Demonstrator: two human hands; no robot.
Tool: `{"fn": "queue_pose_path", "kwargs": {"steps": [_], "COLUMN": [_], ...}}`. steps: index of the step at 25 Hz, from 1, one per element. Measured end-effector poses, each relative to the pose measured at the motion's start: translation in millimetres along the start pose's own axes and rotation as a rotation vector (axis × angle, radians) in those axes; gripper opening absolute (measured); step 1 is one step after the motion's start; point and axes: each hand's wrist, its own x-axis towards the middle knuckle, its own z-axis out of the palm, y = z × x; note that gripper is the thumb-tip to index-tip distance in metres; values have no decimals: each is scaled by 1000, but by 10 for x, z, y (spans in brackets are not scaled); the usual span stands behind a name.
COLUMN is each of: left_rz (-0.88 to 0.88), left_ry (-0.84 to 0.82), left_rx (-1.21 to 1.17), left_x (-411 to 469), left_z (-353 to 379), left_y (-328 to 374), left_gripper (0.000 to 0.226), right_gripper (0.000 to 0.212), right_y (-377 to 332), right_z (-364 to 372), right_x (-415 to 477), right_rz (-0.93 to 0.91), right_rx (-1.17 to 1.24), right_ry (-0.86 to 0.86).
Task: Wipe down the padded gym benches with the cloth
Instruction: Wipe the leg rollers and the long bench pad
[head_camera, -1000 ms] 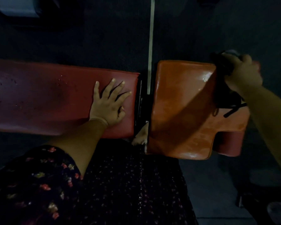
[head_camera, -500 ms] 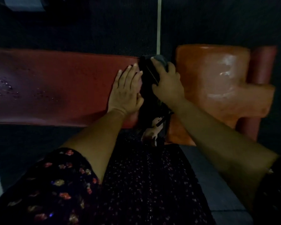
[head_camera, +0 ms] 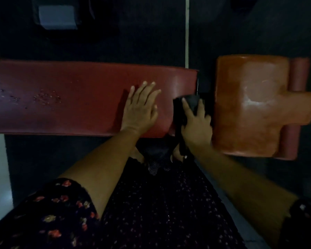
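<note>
Left hand (head_camera: 140,112) flat, fingers straight, on bench pad (head_camera: 70,97); right hand (head_camera: 196,126) grips cloth (head_camera: 190,102) at pad's end. I see pad running left-right, dark floor mat (head_camera: 115,42) beyond hands.

A long red padded bench (head_camera: 70,97) lies end-on to a glossier orange seat pad (head_camera: 250,105); a dark cloth (head_camera: 179,114) (bunched) drapes over the red end.

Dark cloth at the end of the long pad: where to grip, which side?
Probably the bunched top of the cloth, from above on the near side, as the right hand holds it: it lies across the end of the long pad, and its tail hangs loose off the near edge.
</note>
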Motion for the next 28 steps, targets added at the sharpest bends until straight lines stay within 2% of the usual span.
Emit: {"fn": "queue_pose_path", "kwargs": {"steps": [3,5,7,10,13,15,21,24,28], "left_rz": [-72,-104,-104,-90,-106,-104,-67,-53,-40], "left_ry": [-40,-105,-156,-147,-131,-115,-39,34,78], "left_rx": [87,111,115,86,48,38,67,84,97], "left_x": [-291,-455,-587,-641,-617,-630,-633,-627,-637], "left_z": [-102,-141,-140,-108,-98,-68,-19,26,65], "left_y": [-556,-827,-1006,-1035,-1028,-1030,-1064,-1080,-1095], "left_gripper": [51,55,58,58,58,58,59,58,58], "right_gripper": [89,87,81,75,68,67,76,59,58], "right_y": [-10,-28,-102,-203,-325,-407,-344,-357,-392], "right_z": [365,381,238,-127,-597,-688,-44,342,450], "right_x": [-624,-716,-463,395,1173,1277,150,-549,-733], "right_rz": [64,80,58,76,128,106,-37,-82,-115], "right_rx": [0,8,-23,-75,-61,-138,-131,-120,-158], "right_ry": [-19,3,45,126,31,-19,137,163,153]}}
